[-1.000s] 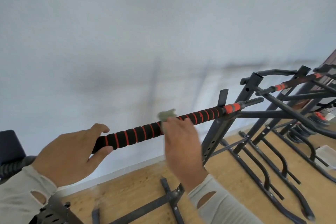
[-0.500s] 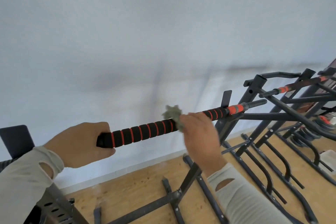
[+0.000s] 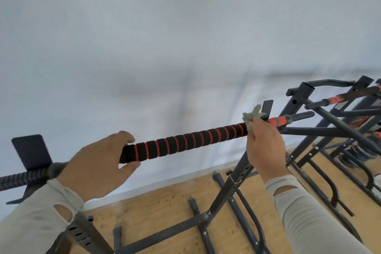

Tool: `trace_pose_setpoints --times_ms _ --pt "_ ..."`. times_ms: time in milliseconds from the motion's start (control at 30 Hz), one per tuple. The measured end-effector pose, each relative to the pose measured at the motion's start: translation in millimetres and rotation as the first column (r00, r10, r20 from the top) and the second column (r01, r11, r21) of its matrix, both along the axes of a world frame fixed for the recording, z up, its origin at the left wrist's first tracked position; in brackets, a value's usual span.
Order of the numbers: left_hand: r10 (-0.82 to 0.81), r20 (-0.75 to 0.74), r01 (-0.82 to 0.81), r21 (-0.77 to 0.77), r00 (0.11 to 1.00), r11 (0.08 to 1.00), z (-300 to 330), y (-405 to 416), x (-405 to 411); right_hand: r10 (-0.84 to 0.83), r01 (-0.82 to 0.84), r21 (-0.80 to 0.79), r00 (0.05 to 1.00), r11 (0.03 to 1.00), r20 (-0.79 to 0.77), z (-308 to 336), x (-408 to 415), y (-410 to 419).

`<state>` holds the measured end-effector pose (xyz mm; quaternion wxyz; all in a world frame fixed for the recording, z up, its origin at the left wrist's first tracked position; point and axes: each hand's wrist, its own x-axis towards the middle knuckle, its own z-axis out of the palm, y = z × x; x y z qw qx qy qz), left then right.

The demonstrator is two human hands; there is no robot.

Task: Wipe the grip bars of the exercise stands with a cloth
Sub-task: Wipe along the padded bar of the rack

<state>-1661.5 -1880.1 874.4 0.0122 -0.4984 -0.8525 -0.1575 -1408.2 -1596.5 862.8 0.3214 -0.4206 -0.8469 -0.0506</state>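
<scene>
- head view looks down along a grip bar [image 3: 185, 142] padded in black foam with red rings, running from lower left up to the right.
- left hand [image 3: 97, 165] is wrapped round the bar at the left end of the foam, fingers over the top and thumb underneath, holding it.
- left of that hand the bar turns into bare ribbed metal and passes a flat black bracket [image 3: 31, 150].
- right hand [image 3: 266, 142] grips a crumpled grey-green cloth [image 3: 252, 116] bunched against the bar near the right end of the foam, just before a solid red section.
- part of the cloth sticks up above the fingers; the rest is hidden in the hand.
- beyond the red section a short dark threaded end of the bar pokes out to the right.
- both arms wear pale grey sleeves [image 3: 309, 212] with thumb holes.
- black steel frame of the exercise stand [image 3: 233, 183] drops from under the bar to a wooden floor [image 3: 165, 208].
- more dark stands [image 3: 329, 130] crowd the right side, one carrying a second bar with a red band [image 3: 334, 100].
- a plain white wall [image 3: 165, 37] fills the upper part of the view.
</scene>
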Motion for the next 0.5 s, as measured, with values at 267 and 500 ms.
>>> trace_pose_setpoints --times_ms 267,500 --pt "-0.075 -0.047 0.078 0.08 0.996 0.994 -9.2 -3.7 -6.0 0.459 -0.448 0.141 0.886 0.883 -0.061 -28.5 -85.3 -117.1" --pt "-0.089 0.071 0.092 -0.037 0.993 0.995 1.1 2.9 -16.5 0.644 -0.625 0.212 0.764 0.751 -0.033 -36.2 -128.9 -157.8"
